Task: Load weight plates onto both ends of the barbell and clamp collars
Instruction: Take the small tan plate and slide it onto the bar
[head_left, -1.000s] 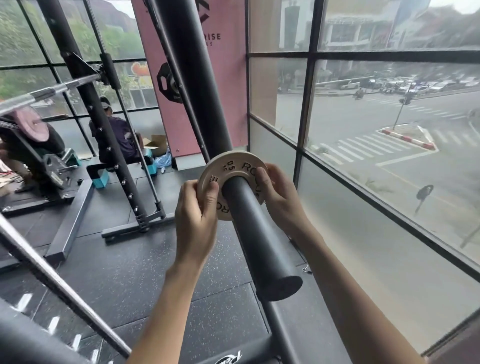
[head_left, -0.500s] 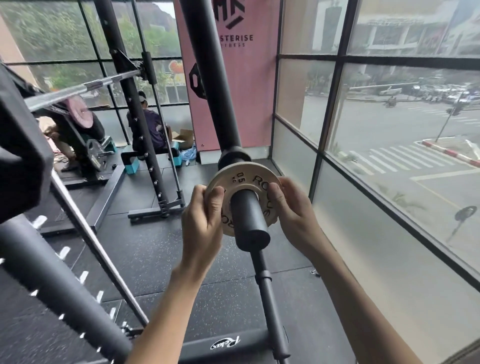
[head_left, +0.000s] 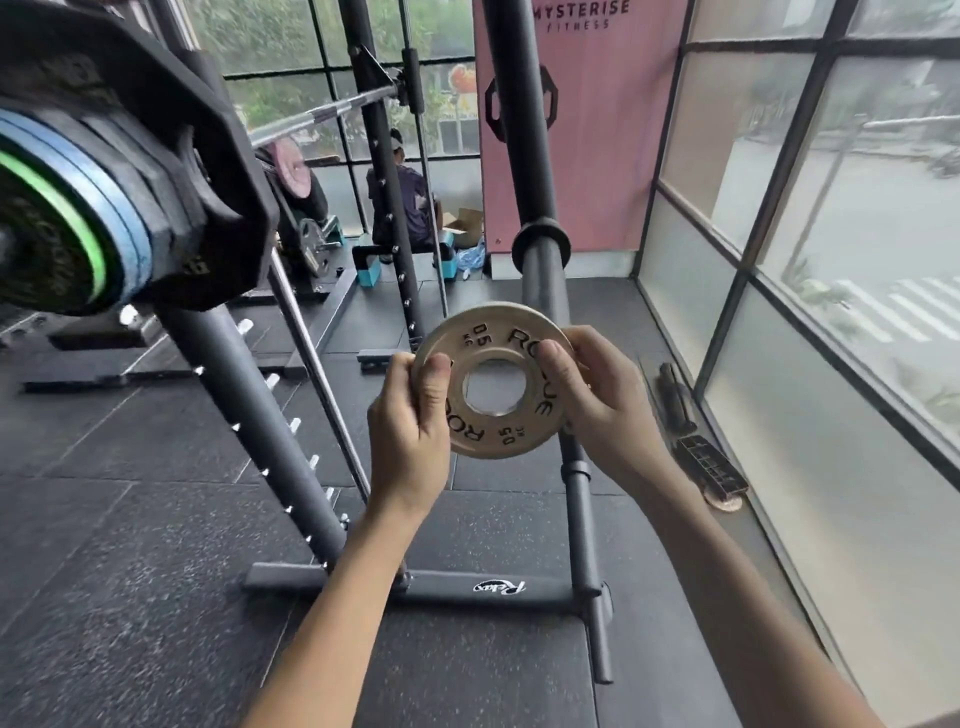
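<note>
I hold a small pale 0.5 kg weight plate marked ROGUE in front of me, free of any bar, with its hole open. My left hand grips its left rim and my right hand pinches its right rim. Just behind the plate a black bar sleeve with a raised shoulder slants up and away. At the upper left, close to the camera, is a barbell end loaded with green, blue and black plates.
A black rack upright with pegs and its floor base stand below the hands. Glass windows close off the right side, with small gear on the floor along them. A person sits at the back near another rack.
The plate, which sat on the black sleeve in both earlier frames, has come off it and is now held free in both hands. The view has swung left, bringing the loaded barbell end into sight.
</note>
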